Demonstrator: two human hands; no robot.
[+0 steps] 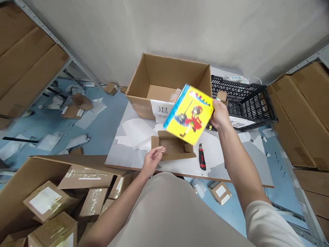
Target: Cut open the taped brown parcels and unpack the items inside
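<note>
My right hand (220, 112) grips the right edge of a yellow picture book (191, 115) with a blue spine and a red-hooded figure on its cover. The book is tilted in the air above the table, slightly blurred. Below it, a small opened cardboard box (177, 156) sits on the table. At that box's front left corner is my left hand (153, 158), its fingers loosely stretched out; whether they touch the cardboard I cannot tell. A red and black utility knife (202, 158) lies to the right of the small box.
Behind stands a large open carton (140, 106) with a paper label, beside a black plastic crate (253, 103). At the lower left, another big carton (64, 159) holds several taped parcels. Shelves with boxes flank both sides. Paper scraps litter the blue floor (108, 120).
</note>
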